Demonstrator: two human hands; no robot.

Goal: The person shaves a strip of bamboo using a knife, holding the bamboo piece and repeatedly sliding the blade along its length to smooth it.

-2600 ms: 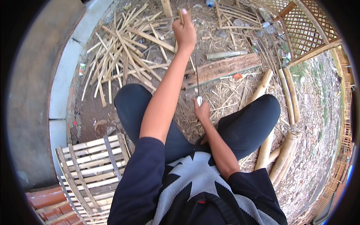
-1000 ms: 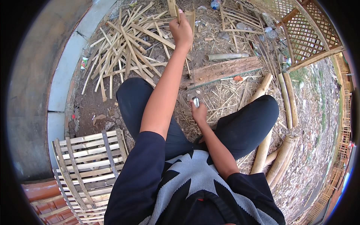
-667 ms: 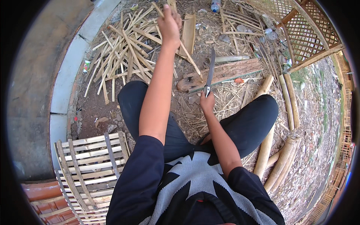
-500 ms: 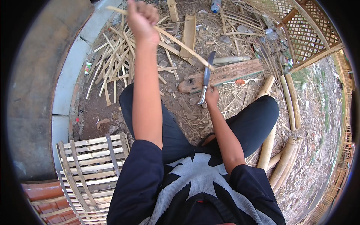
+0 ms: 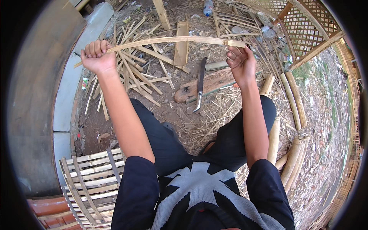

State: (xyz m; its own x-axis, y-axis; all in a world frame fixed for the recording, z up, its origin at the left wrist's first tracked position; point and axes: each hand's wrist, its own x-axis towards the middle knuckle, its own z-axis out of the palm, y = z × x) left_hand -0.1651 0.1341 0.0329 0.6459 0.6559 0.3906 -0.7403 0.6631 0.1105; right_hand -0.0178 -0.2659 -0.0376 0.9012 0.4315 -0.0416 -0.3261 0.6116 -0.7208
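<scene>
A long, pale bamboo strip [image 5: 180, 40] spans the space in front of me, bowed slightly upward. My left hand [image 5: 99, 57] is closed in a fist round its left part, and a short end pokes out beyond the fist. At the other end my right hand [image 5: 242, 68] grips the strip by its tip with the fingers, palm partly turned up. Below the strip, a large knife [image 5: 201, 74] with a dark blade and a shiny, curved handle end lies across a worn wooden plank [image 5: 220, 79]; neither hand touches it.
Many split bamboo strips [image 5: 134, 73] lie heaped at the left. A slatted bamboo panel [image 5: 94, 180] is by my left side. Bamboo poles [image 5: 294, 161] lie at the right, near a lattice frame [image 5: 312, 36]. Shavings [image 5: 203, 130] and a plastic bottle [image 5: 208, 7] litter the ground.
My right hand has let go of the knife, which now lies on the plank, and has taken the strip's right end. My left hand has moved left and nearer, bringing the strip roughly level.
</scene>
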